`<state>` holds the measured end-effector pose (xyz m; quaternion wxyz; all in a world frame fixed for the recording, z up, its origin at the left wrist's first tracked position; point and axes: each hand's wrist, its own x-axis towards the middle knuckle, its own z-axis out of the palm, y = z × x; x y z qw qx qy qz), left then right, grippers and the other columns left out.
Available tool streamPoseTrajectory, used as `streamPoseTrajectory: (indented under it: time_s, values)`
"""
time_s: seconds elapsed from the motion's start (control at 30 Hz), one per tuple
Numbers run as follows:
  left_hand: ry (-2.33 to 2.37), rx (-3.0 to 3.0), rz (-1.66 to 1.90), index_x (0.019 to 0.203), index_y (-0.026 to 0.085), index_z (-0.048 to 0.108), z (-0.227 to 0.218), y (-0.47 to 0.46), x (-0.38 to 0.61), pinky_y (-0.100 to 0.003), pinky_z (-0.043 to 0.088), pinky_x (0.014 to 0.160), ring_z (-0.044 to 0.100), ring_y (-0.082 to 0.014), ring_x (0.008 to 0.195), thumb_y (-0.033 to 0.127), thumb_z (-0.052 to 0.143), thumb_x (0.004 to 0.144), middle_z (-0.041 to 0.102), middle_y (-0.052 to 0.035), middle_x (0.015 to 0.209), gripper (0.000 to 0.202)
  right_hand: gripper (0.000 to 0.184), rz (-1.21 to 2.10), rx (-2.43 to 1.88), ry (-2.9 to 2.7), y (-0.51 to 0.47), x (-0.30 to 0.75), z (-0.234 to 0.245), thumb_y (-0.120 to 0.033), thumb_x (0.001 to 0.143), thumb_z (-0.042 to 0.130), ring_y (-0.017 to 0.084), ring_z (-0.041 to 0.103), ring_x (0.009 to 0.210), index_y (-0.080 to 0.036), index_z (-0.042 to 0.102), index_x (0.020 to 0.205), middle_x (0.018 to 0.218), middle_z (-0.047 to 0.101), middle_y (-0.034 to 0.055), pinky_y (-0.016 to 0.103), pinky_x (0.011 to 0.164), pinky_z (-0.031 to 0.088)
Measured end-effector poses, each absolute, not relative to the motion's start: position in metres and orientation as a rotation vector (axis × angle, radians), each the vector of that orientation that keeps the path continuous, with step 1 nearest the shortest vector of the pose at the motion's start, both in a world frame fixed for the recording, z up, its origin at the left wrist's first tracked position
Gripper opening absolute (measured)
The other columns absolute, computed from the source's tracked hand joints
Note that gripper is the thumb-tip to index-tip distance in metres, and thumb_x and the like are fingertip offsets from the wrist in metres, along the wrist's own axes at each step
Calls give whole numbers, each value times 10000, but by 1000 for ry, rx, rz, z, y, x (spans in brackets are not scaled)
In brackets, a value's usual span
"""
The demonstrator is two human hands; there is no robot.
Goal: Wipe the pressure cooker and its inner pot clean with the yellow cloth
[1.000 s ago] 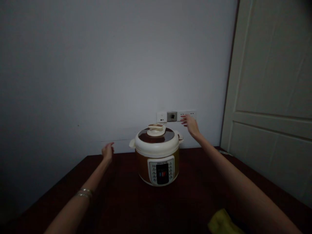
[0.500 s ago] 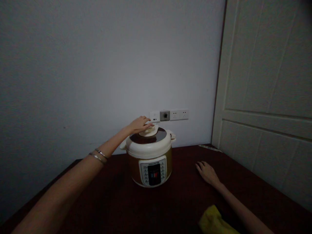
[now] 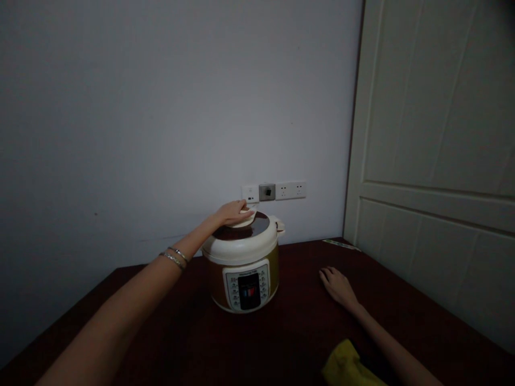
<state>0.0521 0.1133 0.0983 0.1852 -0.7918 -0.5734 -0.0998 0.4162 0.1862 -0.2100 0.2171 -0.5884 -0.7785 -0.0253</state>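
Note:
A white and gold electric pressure cooker [image 3: 241,251] stands on the dark red table, its control panel [image 3: 248,287] facing me. My left hand [image 3: 232,213] reaches over the top and is closed around the pale lid handle [image 3: 243,221]; the far fingers are partly hidden behind it. The lid sits on the cooker. To the right, my right hand [image 3: 338,286] lies palm down on the tabletop, fingers stretched out, holding nothing and apart from the cooker.
A yellow-green cloth [image 3: 349,364] lies at the front edge of view, beside my right forearm. Behind the cooker, wall sockets [image 3: 290,190] line the wall. A thin flat strip [image 3: 341,245] rests at the table's back right, near a white panelled door [image 3: 434,214].
The fingers of my left hand have come down and closed around the lid handle. My right hand stays flat on the table. The whole view has shifted slightly.

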Motion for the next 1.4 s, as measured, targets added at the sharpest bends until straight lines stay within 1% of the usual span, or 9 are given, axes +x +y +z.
streamPoseTrajectory:
  time_s: [0.13,0.47,0.73,1.03,1.27,1.33,1.4]
  values:
    - [-1669,-2179,-273,959,166,594,95,114,54,-322,425,736,614,-243,895,646,222,865,666,-132,1000,614,462,-75,-1634,-2161,188,416,-212,-364,938,298,262,512,1179,-126,620,1169,1240,578,154,371,1002,365]
    - [-1692,-2117,-265,1014,158,619,94,112,59,-324,429,754,621,-249,931,576,258,887,673,-145,1027,567,460,-105,-1643,-2181,188,416,-213,-347,943,290,255,521,1168,-116,613,1175,1240,580,156,357,995,373]
    - [-1707,-2093,-264,1041,151,624,94,112,59,-335,435,746,626,-262,925,582,248,886,676,-158,1023,593,453,-105,-1642,-2192,185,416,-209,-327,946,290,258,534,1147,-104,609,1177,1232,585,156,358,994,376]
    - [-1709,-2093,-245,1029,159,621,94,115,58,-320,437,752,633,-250,932,599,223,884,682,-147,1027,611,454,-95,-1651,-2198,183,415,-204,-311,945,285,251,524,1171,-99,610,1180,1247,580,157,346,1003,369]
    - [-1720,-2095,-235,1044,146,626,95,113,59,-330,442,757,633,-265,946,588,224,887,682,-163,1027,618,443,-61,-1682,-2210,180,415,-203,-302,944,295,247,493,1211,-106,592,1207,1279,559,158,344,1021,345]
    - [-1724,-2090,-237,1041,144,628,95,113,59,-327,442,765,633,-263,951,583,231,888,681,-163,1030,612,436,-43,-1690,-2214,181,415,-201,-302,938,313,257,494,1207,-100,584,1214,1290,548,166,354,1009,354]
    - [-1722,-2088,-236,1039,144,628,95,113,59,-329,444,768,632,-265,959,578,231,889,679,-165,1039,607,429,-16,-1706,-2214,185,415,-197,-314,930,334,270,522,1173,-107,588,1206,1275,557,167,366,963,392]
